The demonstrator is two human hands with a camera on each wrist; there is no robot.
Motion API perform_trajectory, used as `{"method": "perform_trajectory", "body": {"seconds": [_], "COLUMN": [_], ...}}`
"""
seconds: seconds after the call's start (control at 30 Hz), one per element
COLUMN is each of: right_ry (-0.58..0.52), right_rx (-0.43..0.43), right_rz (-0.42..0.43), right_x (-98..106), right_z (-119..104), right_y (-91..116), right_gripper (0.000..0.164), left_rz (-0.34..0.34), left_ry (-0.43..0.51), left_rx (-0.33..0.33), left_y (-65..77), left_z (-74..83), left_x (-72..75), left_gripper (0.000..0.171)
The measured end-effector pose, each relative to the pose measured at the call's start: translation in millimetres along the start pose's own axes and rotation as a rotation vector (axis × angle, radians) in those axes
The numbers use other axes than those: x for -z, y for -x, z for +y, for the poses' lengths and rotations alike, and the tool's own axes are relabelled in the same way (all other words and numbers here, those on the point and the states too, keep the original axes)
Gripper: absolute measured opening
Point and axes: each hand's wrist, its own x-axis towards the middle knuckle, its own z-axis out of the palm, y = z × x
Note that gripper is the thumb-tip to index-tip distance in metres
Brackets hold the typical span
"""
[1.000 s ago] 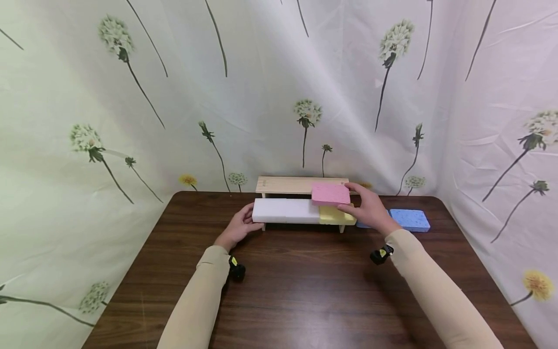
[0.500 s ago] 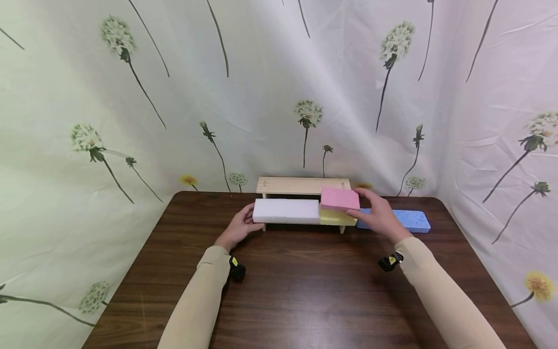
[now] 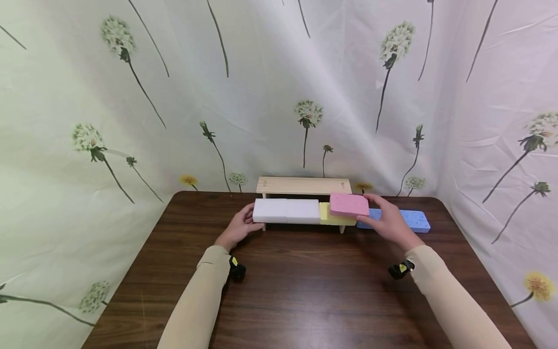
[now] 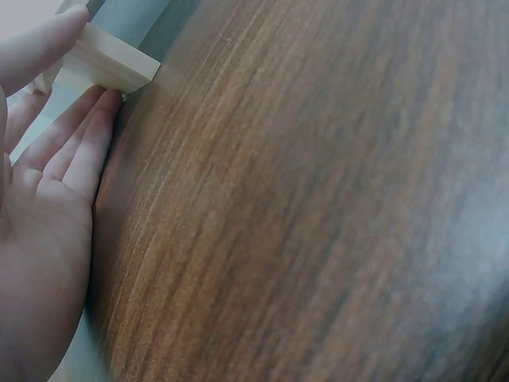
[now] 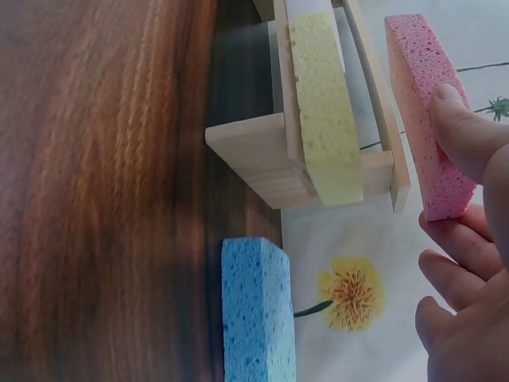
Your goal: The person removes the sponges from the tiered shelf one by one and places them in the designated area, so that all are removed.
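Note:
My right hand [image 3: 388, 224] pinches a pink sponge [image 3: 348, 205] at its right end, thumb in front and fingers behind. The sponge overlaps a yellow sponge [image 3: 324, 214] in the head view; in the right wrist view a gap shows between the pink sponge [image 5: 429, 119] and the yellow one [image 5: 324, 103]. The yellow sponge lies at the right end of the front tier of a two-tier wooden rack [image 3: 302, 185]. White sponge blocks [image 3: 285, 211] fill the rest of that tier. My left hand [image 3: 237, 227] grips the rack's left end, thumb and fingers around the wood [image 4: 119, 64].
Blue sponges [image 3: 414, 221] lie on the brown table [image 3: 301, 291] right of the rack, partly behind my right hand. A floral cloth [image 3: 261, 121] hangs close behind the table's back edge. The rack's upper back board is bare.
My right hand has moved the pink sponge right and slightly down, from over the white and yellow join to over the yellow sponge's right part. The left hand has stayed put.

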Motion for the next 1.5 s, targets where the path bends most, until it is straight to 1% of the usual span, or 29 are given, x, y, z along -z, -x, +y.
{"method": "perform_trajectory", "body": {"seconds": [0.27, 0.47, 0.63, 0.87, 1.07, 1.17, 1.3, 1.4, 1.5], "right_ry": [0.003, -0.02, -0.005, 0.007, 0.023, 0.021, 0.011, 0.002, -0.007], "right_rx": [-0.012, -0.042, -0.053, -0.033, -0.058, -0.054, -0.038, -0.036, -0.044], "right_rz": [0.012, 0.0, -0.008, 0.0, -0.003, 0.0, 0.007, 0.002, -0.01], "right_x": [3.7, 5.4, 8.1, 11.4, 16.8, 17.8, 19.0, 20.6, 22.1], "right_z": [8.0, 15.0, 18.1, 20.8, 29.0, 34.0, 39.2, 41.5, 42.6], "right_y": [10.1, 17.4, 22.2, 31.7, 43.7, 50.2, 59.1, 65.6, 71.5], "right_gripper": [0.081, 0.083, 0.083, 0.08, 0.084, 0.083, 0.082, 0.081, 0.081], "left_rz": [-0.003, 0.001, 0.002, 0.003, -0.009, -0.021, -0.035, -0.037, -0.037], "left_ry": [0.01, 0.01, 0.007, 0.016, 0.028, 0.031, 0.037, 0.045, 0.047], "left_rx": [-0.003, -0.003, -0.007, -0.007, -0.008, 0.007, 0.013, 0.005, 0.007], "left_y": [0.8, -0.2, -0.3, 0.1, -1.6, -1.1, 7.1, 14.3, 14.7], "left_z": [-1.3, -1.6, -2.8, -3.2, -2.7, 2.1, 20.1, 31.6, 31.1], "left_x": [0.7, 0.4, 0.1, 0.0, 0.8, 2.1, 1.9, 0.9, 1.1], "left_gripper": [0.081, 0.081, 0.081, 0.081, 0.083, 0.084, 0.082, 0.08, 0.08]}}
